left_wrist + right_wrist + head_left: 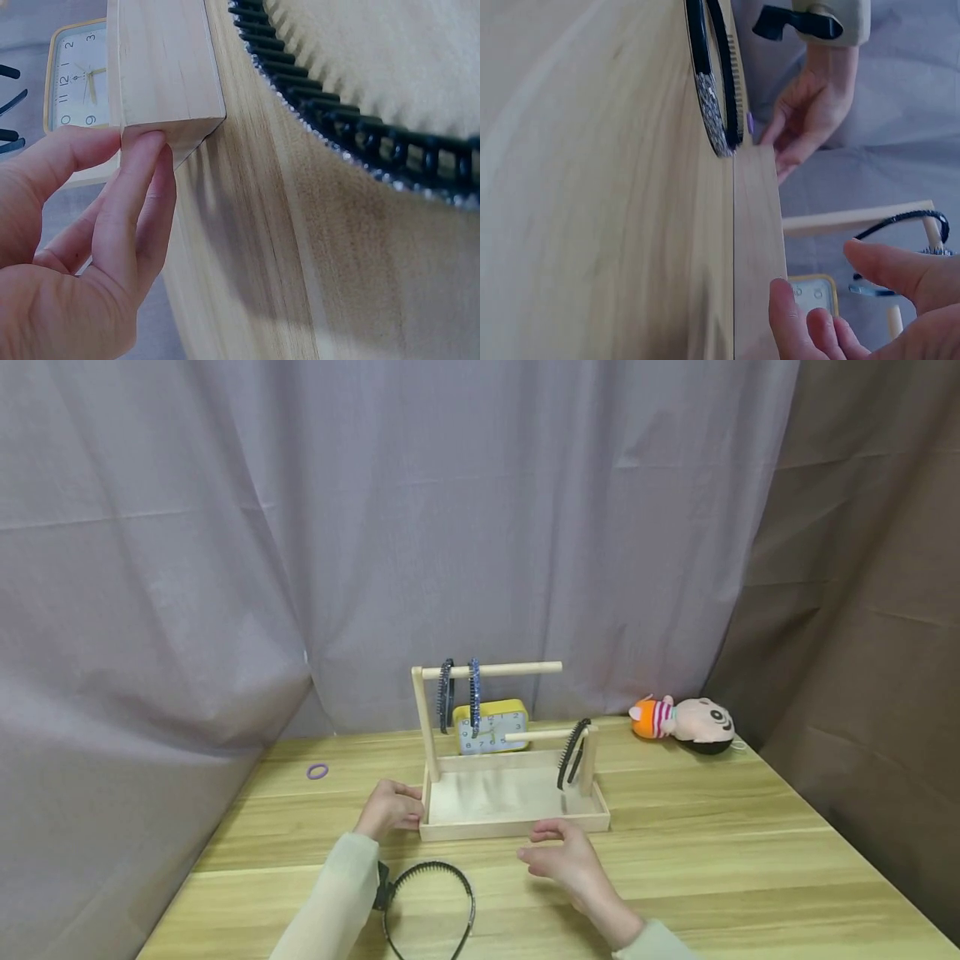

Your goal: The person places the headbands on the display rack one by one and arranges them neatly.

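A wooden rack [517, 830] with a shallow tray base and two horizontal bars stands on the table. My left hand [392, 808] grips the tray's left end, the thumb and fingertips close together at its corner in the left wrist view. Near the front wall's right part is my right hand [566, 860], its fingers loosely bent and holding nothing. A black toothed headband [469, 893] with glittery trim lies in front of the rack, beside my left sleeve. Two headbands, one dark [442, 697] and one blue glittery [475, 689], hang on the upper bar. A black headband [567, 758] hangs on the lower bar.
Behind the rack stands a yellow alarm clock [504, 727]. A purple hair tie [317, 765] lies on the table at the left. At the back right lies a doll [693, 723] with an orange bottom. Grey curtains [480, 527] hang behind the table.
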Available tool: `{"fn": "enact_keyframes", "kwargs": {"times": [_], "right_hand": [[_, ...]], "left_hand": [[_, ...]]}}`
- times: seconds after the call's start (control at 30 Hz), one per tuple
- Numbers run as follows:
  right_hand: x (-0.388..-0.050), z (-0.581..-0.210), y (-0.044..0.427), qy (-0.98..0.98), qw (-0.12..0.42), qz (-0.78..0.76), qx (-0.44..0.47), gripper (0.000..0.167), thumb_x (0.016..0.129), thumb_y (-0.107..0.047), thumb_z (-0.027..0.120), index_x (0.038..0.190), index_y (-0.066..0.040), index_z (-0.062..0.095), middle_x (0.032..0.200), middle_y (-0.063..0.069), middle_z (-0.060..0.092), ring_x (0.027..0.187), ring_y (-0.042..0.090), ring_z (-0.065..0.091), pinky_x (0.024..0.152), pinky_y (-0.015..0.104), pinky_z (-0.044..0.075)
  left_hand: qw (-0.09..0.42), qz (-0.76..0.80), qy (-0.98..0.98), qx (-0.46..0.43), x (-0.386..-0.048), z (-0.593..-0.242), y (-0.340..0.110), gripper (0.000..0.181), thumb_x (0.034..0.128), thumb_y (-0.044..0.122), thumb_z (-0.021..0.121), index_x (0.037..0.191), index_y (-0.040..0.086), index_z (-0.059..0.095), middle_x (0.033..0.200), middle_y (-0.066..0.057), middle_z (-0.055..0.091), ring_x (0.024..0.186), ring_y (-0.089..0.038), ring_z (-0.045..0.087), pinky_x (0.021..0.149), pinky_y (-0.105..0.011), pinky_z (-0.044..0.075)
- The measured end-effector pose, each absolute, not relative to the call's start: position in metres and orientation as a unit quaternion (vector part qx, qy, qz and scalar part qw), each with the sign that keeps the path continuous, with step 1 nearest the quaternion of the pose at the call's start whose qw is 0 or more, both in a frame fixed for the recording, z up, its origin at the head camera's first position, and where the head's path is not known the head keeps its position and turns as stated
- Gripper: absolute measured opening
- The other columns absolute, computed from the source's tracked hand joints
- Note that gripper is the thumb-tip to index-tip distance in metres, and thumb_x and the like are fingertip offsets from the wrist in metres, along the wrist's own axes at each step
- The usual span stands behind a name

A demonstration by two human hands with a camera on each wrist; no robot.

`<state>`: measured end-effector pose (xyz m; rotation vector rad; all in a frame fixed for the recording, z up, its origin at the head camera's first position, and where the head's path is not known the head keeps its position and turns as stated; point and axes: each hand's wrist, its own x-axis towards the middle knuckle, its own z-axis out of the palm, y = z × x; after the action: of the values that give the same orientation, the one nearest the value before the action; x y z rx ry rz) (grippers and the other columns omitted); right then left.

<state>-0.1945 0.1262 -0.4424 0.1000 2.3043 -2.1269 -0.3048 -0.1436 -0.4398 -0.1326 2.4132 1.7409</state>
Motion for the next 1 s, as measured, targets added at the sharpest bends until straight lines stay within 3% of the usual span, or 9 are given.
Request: {"fn": "enact_keyframes", "kwargs": {"times": [0.33,1.0], "right_hand": [[-0.191,-0.451,0.106,0.754,0.033,-0.656,0.001,0.054,0.073,0.002,0.074,0.121,0.014,0.05,0.112,0.026,0.055,0.078,0.021,0.062,0.072,0.037,0.063],[-0.187,-0.452,0.075,0.772,0.101,-0.626,-0.037,0.048,0.073,0.006,0.074,0.115,0.013,0.052,0.106,0.022,0.055,0.082,0.022,0.059,0.069,0.036,0.063]], "left_hand": [[0.085,0.583,0.807,-0.042,-0.306,-0.442,-0.144,0.037,0.0729,-0.013,0.064,0.11,-0.016,0.061,0.089,-0.022,0.067,0.07,-0.025,0.068,0.068,-0.036,0.064],[0.09,0.583,0.806,-0.047,-0.304,-0.439,-0.145,0.039,0.0722,-0.013,0.062,0.111,-0.016,0.061,0.086,-0.018,0.065,0.068,-0.022,0.065,0.068,-0.035,0.064]]}}
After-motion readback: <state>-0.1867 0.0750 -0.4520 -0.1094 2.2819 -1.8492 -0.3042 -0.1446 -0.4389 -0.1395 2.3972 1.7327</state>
